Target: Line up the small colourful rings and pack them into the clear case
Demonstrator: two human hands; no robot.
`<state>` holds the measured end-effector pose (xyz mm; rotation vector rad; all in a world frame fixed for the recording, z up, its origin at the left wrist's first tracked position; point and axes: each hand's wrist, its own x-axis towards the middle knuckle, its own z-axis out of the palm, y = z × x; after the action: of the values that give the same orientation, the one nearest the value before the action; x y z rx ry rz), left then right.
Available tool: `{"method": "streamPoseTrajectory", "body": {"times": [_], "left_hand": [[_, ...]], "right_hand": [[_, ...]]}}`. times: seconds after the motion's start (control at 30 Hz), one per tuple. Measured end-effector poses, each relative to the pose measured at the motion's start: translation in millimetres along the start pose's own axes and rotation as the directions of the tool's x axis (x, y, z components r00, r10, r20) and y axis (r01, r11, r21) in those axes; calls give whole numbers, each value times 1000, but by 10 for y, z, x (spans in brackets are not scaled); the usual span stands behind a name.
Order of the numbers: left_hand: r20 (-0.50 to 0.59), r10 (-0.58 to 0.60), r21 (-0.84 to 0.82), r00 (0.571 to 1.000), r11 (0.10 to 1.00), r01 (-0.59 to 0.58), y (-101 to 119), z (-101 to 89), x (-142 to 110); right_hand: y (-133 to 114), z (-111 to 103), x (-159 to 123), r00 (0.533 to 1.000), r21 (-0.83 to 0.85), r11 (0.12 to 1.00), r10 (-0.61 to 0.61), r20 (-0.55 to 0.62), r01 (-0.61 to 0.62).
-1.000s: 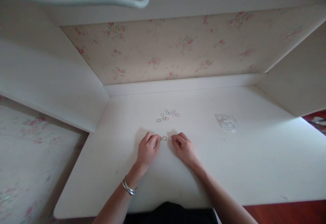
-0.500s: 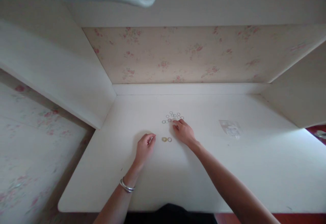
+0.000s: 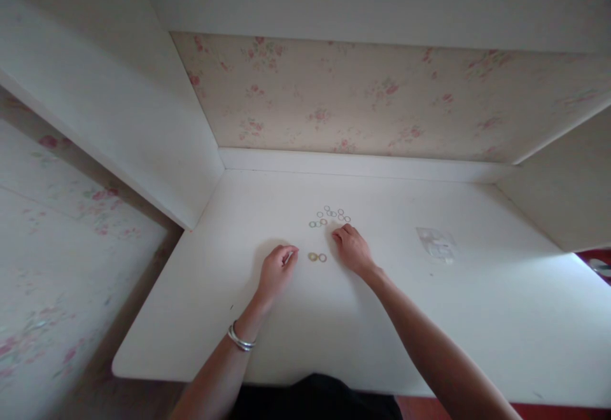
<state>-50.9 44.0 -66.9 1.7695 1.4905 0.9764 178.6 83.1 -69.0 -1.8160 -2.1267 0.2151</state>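
Several thin rings [image 3: 333, 214] lie in a loose cluster on the white desk, a few of them overlapping. Nearer to me are a yellowish ring [image 3: 312, 257] and a pale pinkish ring [image 3: 323, 258], side by side. My right hand [image 3: 352, 247] is just below the cluster's right side, its fingers curled together; whatever the fingertips hold, if anything, is too small to make out. My left hand [image 3: 278, 271] rests on the desk left of the two near rings, thumb and index finger pinched together. No object shows clearly in that pinch.
A clear plastic bag [image 3: 436, 245] lies on the desk [image 3: 296, 337] to the right. White side panels stand left and right, with a low ledge [image 3: 363, 165] and floral wallpaper at the back. A bracelet [image 3: 241, 337] circles my left wrist.
My right hand has drawn back from the cluster toward me and slightly right, fingers more curled. The left hand keeps its pinch. The view has tilted, and a white cable at the top is gone.
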Motion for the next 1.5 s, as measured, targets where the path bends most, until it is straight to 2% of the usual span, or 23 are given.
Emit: {"method": "streamPoseTrajectory", "body": {"times": [0.17,0.3,0.87,0.97,1.1,1.2,1.37,1.5], "left_hand": [[6,1,15,1000,1000,-1,20,-6,-5],[26,5,15,1000,1000,-5,29,-8,-5],[16,2,28,1000,1000,-2,25,-7,-3],[11,-10,30,1000,1000,10,31,-11,-6],[39,-30,18,999,999,29,50,-8,38],[87,0,43,996,999,-4,108,32,157],[180,151,178,972,967,-183,305,216,502],[232,183,394,955,880,-264,437,393,745]], "right_hand": [[-105,-8,-314,989,194,971,-136,-52,143],[-217,-36,-484,978,251,945,-197,-65,207],[-256,5,-518,971,266,934,-224,-79,237],[-239,-40,-549,979,362,912,-156,-131,194],[-157,-89,-663,968,476,877,64,-244,62],[-97,-99,-761,953,518,855,180,-243,-30],[-72,-92,-801,946,543,837,223,-236,-62],[-51,-71,-779,946,554,830,228,-233,-63]]}}
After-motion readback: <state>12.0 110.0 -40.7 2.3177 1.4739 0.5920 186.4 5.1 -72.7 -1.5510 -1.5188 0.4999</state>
